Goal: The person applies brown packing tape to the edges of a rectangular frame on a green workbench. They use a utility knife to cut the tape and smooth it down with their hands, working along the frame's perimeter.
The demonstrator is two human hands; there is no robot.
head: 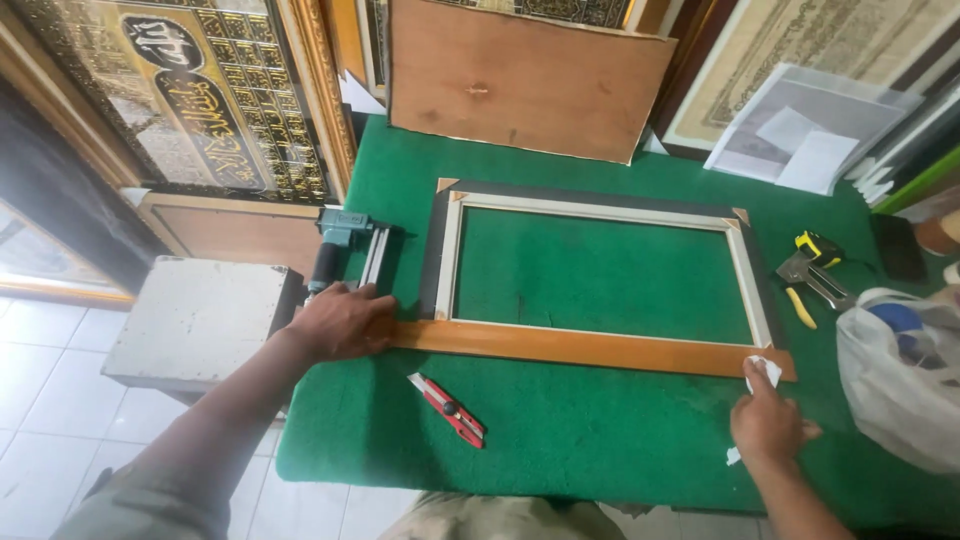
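A rectangular picture frame (600, 205) lies face down on the green table (600, 430), its near side an orange-brown wooden strip (590, 347). My left hand (340, 320) rests flat on the left end of that strip, beside a grey-blue nail gun (345, 250). My right hand (768, 420) holds a small white cloth (764, 372) against the strip's right end. A red utility knife (447, 408) lies on the green cloth between my arms.
A plywood board (525, 80) leans at the back. Yellow-handled pliers and a stapler (812, 270) lie at the right, next to a white plastic bag (900, 370). A grey box (200, 320) stands left of the table. Framed gold panels (190, 90) lean at the left.
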